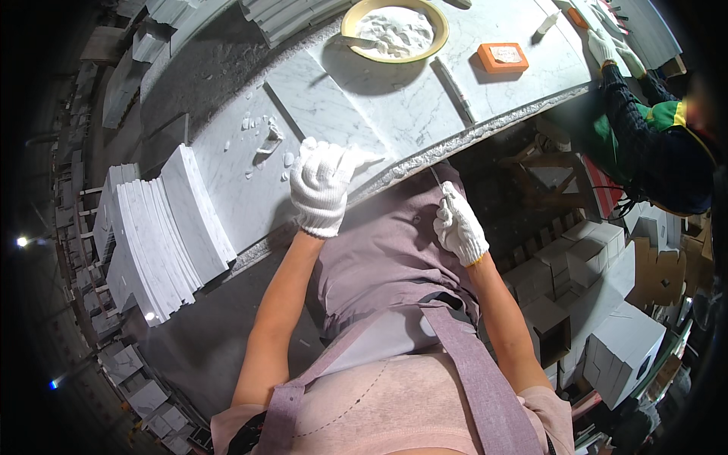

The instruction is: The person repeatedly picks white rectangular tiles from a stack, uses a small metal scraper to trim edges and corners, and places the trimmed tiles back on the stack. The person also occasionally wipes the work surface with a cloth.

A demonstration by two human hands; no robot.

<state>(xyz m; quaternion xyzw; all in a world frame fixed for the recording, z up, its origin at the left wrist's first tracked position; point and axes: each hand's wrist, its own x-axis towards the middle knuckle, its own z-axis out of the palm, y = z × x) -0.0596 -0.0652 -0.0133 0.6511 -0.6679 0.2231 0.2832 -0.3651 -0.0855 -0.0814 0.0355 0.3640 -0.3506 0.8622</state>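
My left hand (322,188), in a white knit glove, is curled at the near edge of a grey-veined marble tile (322,98). Its fingertips are hidden, so I cannot make out what they hold, if anything. The tile lies on a larger marble slab (246,178). Small white chips (269,139) are scattered left of this hand. My right hand (459,226), gloved too, is held over my lap, off the slab. Its fingers are pinched together, and a thin, narrow tool (435,175) seems to stick out from them.
Ahead stands a yellow bowl of white powder (396,32). Right of it are a marker-like stick (455,91), an orange block (503,58) and a small bottle (546,26). Stacked marble pieces (163,235) stand at left. A co-worker (652,136) works at right, above boxes (626,345).
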